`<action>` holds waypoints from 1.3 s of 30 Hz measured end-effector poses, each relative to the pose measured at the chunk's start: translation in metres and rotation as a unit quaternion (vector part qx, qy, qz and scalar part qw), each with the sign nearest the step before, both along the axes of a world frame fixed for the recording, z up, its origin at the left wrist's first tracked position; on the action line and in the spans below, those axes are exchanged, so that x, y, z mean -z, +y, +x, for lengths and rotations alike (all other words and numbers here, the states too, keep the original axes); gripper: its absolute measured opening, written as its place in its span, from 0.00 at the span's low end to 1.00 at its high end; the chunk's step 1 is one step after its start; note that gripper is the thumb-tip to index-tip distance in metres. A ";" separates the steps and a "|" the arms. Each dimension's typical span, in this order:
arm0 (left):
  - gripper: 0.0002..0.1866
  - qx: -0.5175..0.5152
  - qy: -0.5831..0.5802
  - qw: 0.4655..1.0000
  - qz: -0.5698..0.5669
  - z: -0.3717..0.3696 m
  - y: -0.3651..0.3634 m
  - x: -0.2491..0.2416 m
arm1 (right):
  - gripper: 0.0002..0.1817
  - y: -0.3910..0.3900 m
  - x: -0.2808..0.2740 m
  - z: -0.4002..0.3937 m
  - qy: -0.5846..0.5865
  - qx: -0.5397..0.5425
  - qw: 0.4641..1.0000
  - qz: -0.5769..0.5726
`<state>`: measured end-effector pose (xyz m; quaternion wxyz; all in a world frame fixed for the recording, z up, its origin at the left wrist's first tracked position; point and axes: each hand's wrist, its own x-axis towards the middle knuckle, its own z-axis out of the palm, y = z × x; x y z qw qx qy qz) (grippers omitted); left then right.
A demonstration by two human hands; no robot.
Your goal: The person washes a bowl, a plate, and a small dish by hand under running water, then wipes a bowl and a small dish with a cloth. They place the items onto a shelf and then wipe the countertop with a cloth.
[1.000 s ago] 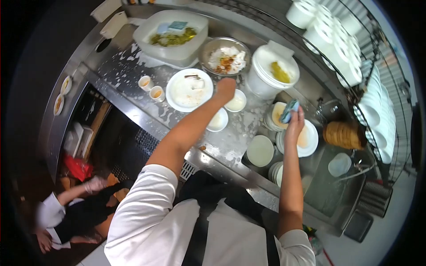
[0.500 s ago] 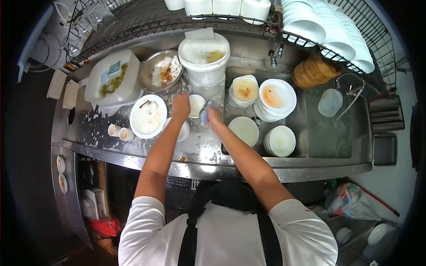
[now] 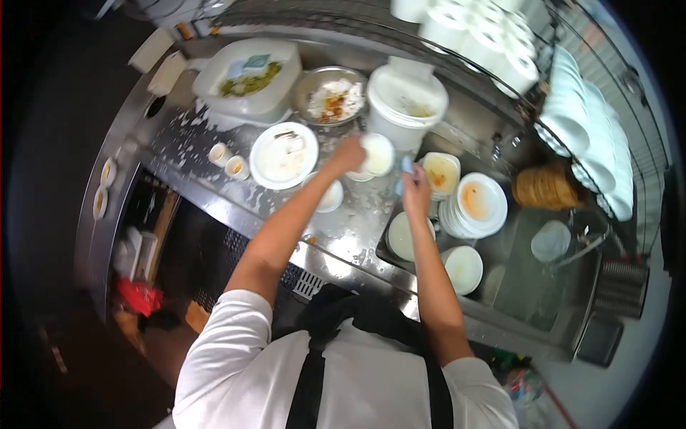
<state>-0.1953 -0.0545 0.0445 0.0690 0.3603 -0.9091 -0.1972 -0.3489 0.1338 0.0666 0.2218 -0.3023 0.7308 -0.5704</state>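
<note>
My left hand (image 3: pixel 349 153) is closed on the edge of a small white bowl (image 3: pixel 379 154), tilted so that its inside shows. Partly hidden under it is another pale dish (image 3: pixel 359 176) on the steel counter. My right hand (image 3: pixel 416 190) grips a light blue sponge or cloth (image 3: pixel 406 167), a little to the right of the bowl and apart from it. Another small white bowl (image 3: pixel 330 197) rests below my left wrist. To the left stands a white plate (image 3: pixel 275 163) with white foam or scraps and a brownish piece on it.
Beyond my hands are a white bucket (image 3: pixel 406 131), a steel bowl of scraps (image 3: pixel 303 100) and a plastic tub (image 3: pixel 214 91). Two small cups (image 3: pixel 236 169) stand at left. Stacked plates (image 3: pixel 493 187) and bowls (image 3: pixel 463 272) sit in the sink at right, under a wire rack (image 3: pixel 532 111).
The view has turned and shifted, so the counter appears tilted. My left hand has lifted the bowl, showing a dish beneath. My right hand with the blue sponge or cloth has moved off the bowl.
</note>
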 end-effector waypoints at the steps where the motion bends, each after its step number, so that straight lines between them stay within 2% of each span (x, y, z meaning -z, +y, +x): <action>1: 0.29 -0.047 0.060 0.996 0.043 -0.018 0.029 -0.021 | 0.20 0.010 -0.022 0.004 0.158 0.006 0.987 0.003; 2: 0.31 -0.092 0.126 0.984 0.082 -0.036 0.059 -0.044 | 0.19 0.019 -0.040 0.007 0.313 0.013 0.950 -0.002; 3: 0.31 -0.075 0.211 0.975 -0.004 -0.053 0.081 -0.026 | 0.19 0.023 -0.039 0.005 0.365 -0.042 0.930 0.027; 4: 0.32 -0.077 0.175 0.981 0.031 -0.058 0.113 -0.071 | 0.19 0.027 -0.039 -0.001 0.417 -0.093 0.903 0.055; 5: 0.32 -0.078 0.146 0.983 0.078 -0.068 0.124 -0.081 | 0.19 0.031 -0.038 -0.009 0.467 -0.138 0.869 0.082; 6: 0.33 -0.074 0.117 0.983 0.125 -0.075 0.131 -0.084 | 0.17 0.036 -0.037 -0.021 0.489 -0.137 0.855 0.100; 8: 0.33 -0.098 0.194 0.898 0.382 -0.074 0.143 -0.084 | 0.13 0.040 -0.034 -0.045 0.533 -0.129 0.825 0.137; 9: 0.33 -0.104 0.230 0.828 0.500 -0.075 0.146 -0.083 | 0.12 0.035 -0.034 -0.047 0.492 -0.111 0.855 0.116; 10: 0.36 -0.107 0.299 0.832 0.456 -0.086 0.149 -0.064 | 0.10 0.032 -0.034 -0.048 0.447 -0.089 0.884 0.100; 11: 0.39 -0.105 0.362 0.830 0.411 -0.106 0.150 -0.021 | 0.09 0.032 -0.033 -0.050 0.399 -0.061 0.911 0.087; 12: 0.38 -0.116 0.374 0.804 0.448 -0.109 0.151 -0.016 | 0.09 0.033 -0.030 -0.054 0.386 -0.126 0.911 0.077; 14: 0.38 -0.130 0.338 0.719 0.593 -0.094 0.144 -0.030 | 0.08 0.038 -0.021 -0.066 0.352 -0.240 0.902 0.067; 15: 0.37 -0.133 0.319 0.683 0.644 -0.087 0.145 -0.034 | 0.08 0.040 -0.031 -0.071 0.452 -0.281 0.840 0.106; 16: 0.29 -0.095 0.342 0.755 0.551 -0.080 0.152 -0.021 | 0.09 0.039 -0.042 -0.074 0.544 -0.322 0.762 0.144; 17: 0.26 -0.125 0.315 0.708 0.619 -0.080 0.151 -0.029 | 0.09 0.036 -0.043 -0.073 0.539 -0.286 0.781 0.131; 19: 0.27 -0.176 0.356 0.691 0.604 -0.088 0.161 -0.032 | 0.09 0.027 -0.043 -0.065 0.531 -0.217 0.814 0.095; 21: 0.28 -0.232 0.392 0.676 0.578 -0.095 0.162 -0.035 | 0.08 0.021 -0.042 -0.046 0.394 -0.206 0.894 0.059; 22: 0.27 -0.244 0.383 0.687 0.567 -0.094 0.158 -0.036 | 0.07 0.021 -0.043 -0.040 0.321 -0.203 0.924 0.040; 24: 0.25 -0.271 0.366 0.707 0.541 -0.087 0.145 -0.035 | 0.08 0.021 -0.050 -0.037 0.374 -0.308 0.864 0.135; 25: 0.22 -0.258 0.427 0.723 0.478 -0.084 0.142 -0.020 | 0.08 0.023 -0.057 -0.034 0.395 -0.357 0.827 0.181; 27: 0.18 -0.257 0.329 0.853 0.313 -0.071 0.133 -0.001 | 0.08 0.028 -0.084 -0.036 0.484 -0.435 0.745 0.145; 28: 0.17 -0.251 0.274 0.901 0.224 -0.065 0.130 0.002 | 0.08 0.030 -0.094 -0.040 0.526 -0.470 0.698 0.125; 31: 0.15 -0.235 0.296 0.888 0.262 -0.055 0.129 0.005 | 0.09 0.027 -0.099 -0.058 0.564 -0.401 0.722 -0.001; 34: 0.19 -0.140 0.328 0.818 0.450 -0.058 0.131 -0.010 | 0.09 0.019 -0.098 -0.046 0.360 -0.304 0.878 -0.085; 35: 0.24 -0.147 0.335 0.779 0.509 -0.057 0.135 -0.019 | 0.14 0.005 -0.073 -0.056 0.180 -0.319 0.926 -0.093; 36: 0.25 -0.148 0.369 0.738 0.546 -0.059 0.141 -0.027 | 0.15 -0.004 -0.062 -0.060 -0.032 -0.311 0.947 -0.075; 37: 0.25 -0.149 0.399 0.694 0.581 -0.064 0.147 -0.035 | 0.16 -0.010 -0.055 -0.059 -0.245 -0.287 0.925 -0.054; 38: 0.26 -0.149 0.427 0.648 0.613 -0.068 0.152 -0.043 | 0.18 -0.014 -0.048 -0.059 -0.446 -0.250 0.859 -0.031; 39: 0.27 -0.177 0.439 0.621 0.625 -0.071 0.154 -0.055 | 0.21 -0.014 -0.047 -0.053 -0.483 -0.252 0.838 -0.036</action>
